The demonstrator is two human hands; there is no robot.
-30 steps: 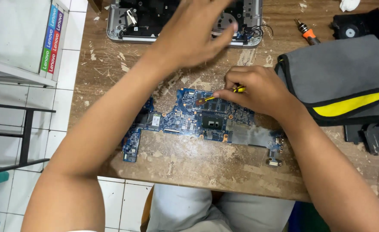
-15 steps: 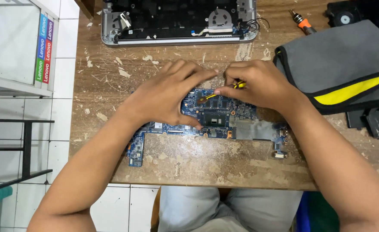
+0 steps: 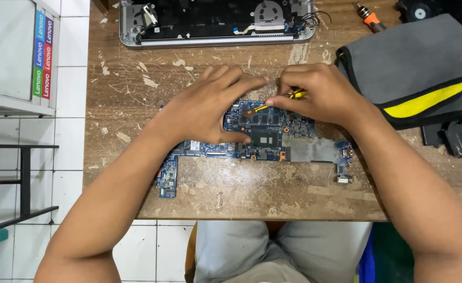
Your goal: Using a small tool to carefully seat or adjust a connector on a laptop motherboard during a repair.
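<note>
Motherboard (image 3: 273, 137) out of laptop chassis (image 3: 215, 23); left hand (image 3: 210, 107) flat, steadying it; right hand (image 3: 320, 94) pinching small screwdriver (image 3: 273, 103) on board; stripping unfinished.

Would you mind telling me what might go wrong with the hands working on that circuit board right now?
The small screwdriver in the right hand points at crowded parts of the blue circuit board; a slip could scratch them. The left hand presses on the board, which may flex it. The board lies near the table edge.
</note>
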